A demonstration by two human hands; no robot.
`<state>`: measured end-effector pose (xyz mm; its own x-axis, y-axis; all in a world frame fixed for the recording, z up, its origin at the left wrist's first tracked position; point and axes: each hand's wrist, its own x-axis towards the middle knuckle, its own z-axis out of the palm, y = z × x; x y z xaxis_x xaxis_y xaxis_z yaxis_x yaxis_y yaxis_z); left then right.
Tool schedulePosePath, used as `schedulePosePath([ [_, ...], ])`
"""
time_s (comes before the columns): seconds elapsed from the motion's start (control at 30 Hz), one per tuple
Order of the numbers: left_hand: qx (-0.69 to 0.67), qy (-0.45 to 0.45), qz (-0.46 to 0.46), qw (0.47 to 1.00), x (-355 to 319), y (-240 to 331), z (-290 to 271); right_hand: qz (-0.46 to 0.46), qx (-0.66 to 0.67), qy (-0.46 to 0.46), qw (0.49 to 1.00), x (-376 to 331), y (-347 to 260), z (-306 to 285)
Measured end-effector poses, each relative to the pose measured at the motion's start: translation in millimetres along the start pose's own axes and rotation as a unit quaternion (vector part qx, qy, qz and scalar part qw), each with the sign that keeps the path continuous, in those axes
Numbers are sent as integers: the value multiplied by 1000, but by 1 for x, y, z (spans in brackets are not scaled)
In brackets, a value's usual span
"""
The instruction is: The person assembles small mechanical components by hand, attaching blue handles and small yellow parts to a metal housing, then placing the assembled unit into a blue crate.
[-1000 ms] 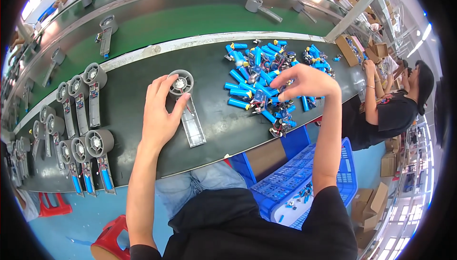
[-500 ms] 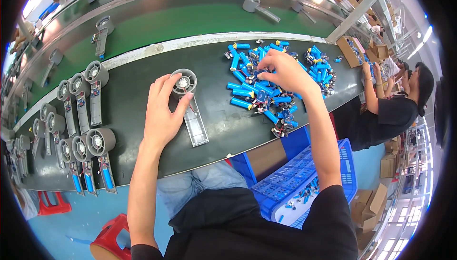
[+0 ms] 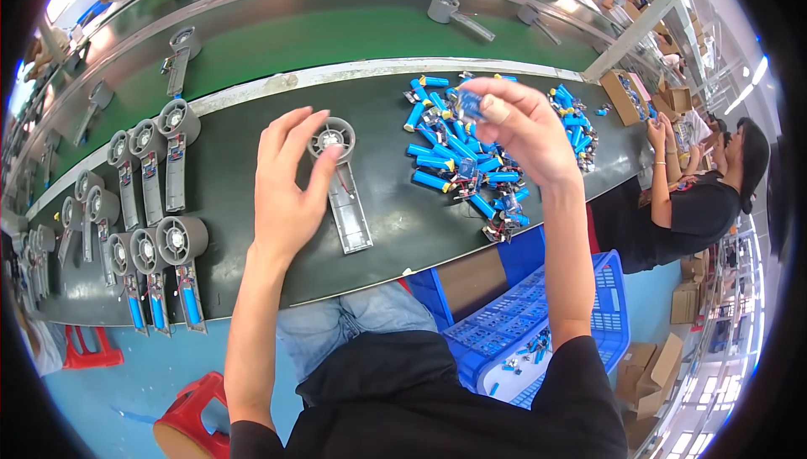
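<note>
A grey fan housing (image 3: 351, 213) with a round fan and a long open handle shell lies on the dark bench in front of me. My left hand (image 3: 292, 182) is at its round end, fingers apart, index fingertip and thumb over the rim without a closed grip. My right hand (image 3: 525, 127) is raised over a heap of blue battery cells (image 3: 433, 180) with wired boards. Between its thumb and fingers it pinches a blue circuit board (image 3: 469, 106); whatever is attached to that board is hidden by the hand.
Several grey fan housings (image 3: 181, 240) stand in rows at the left, some with blue cells in their handles. Beyond a pale rail runs a green conveyor (image 3: 336, 34). A blue crate (image 3: 614, 308) is below the bench edge. A co-worker (image 3: 698, 207) sits at the right.
My right hand has lifted out of the heap, turned, and brought up a blue circuit board. My left fingers have loosened slightly at the fan housing's rim.
</note>
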<state>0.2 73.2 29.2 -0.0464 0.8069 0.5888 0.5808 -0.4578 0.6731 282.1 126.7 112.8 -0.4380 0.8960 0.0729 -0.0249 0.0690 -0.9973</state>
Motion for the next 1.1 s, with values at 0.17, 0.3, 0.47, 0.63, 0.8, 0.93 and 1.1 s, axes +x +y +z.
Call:
schedulePosePath([
  [0.17,-115,-24,85,989,4,42,-12,28,-3,-40,999,-3,-4,49],
  [0.3,-174,-41,71,981,-9,37,-23,47,34,-123,991,3,9,84],
  [0.47,-169,1,18,985,-33,29,-39,90,118,-131,980,6,23,100],
  [0.63,-397,24,-202,895,-44,26,-42,39,-69,-10,997,-3,60,88],
  [0.8,-152,-116,-194,962,-41,15,-30,-39,-211,-30,976,-11,81,91],
  [0.93,25,-112,-74,991,-40,26,-10,-36,-152,-18,988,-6,90,97],
  [1.1,140,-91,-32,985,-44,21,7,-80,-154,-17,985,0,94,103],
])
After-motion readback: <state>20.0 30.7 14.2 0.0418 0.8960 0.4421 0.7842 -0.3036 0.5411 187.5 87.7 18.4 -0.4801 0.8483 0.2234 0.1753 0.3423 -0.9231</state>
